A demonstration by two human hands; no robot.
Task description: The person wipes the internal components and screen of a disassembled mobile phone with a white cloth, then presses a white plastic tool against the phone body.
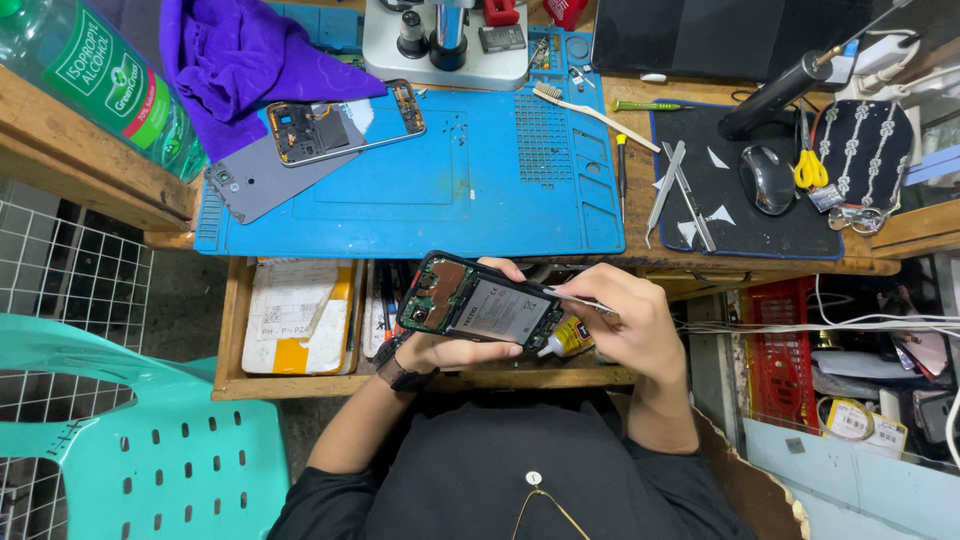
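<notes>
My left hand (450, 350) holds an opened phone (480, 302) with its back cover off, showing the battery and circuit board. It is held over the open drawer, below the desk edge. My right hand (630, 320) grips a thin metal tool (580, 300) whose tip meets the phone's right end. A small yellow glue tube (565, 340) shows just under the phone.
A blue work mat (480, 190) on the desk carries another opened phone (345, 125), a grey back cover (260, 180), a purple cloth (240, 60) and a toothbrush (590, 115). Tweezers (680, 195), a mouse (767, 178) and yellow scissors (810, 170) lie right. A teal chair (130, 450) stands left.
</notes>
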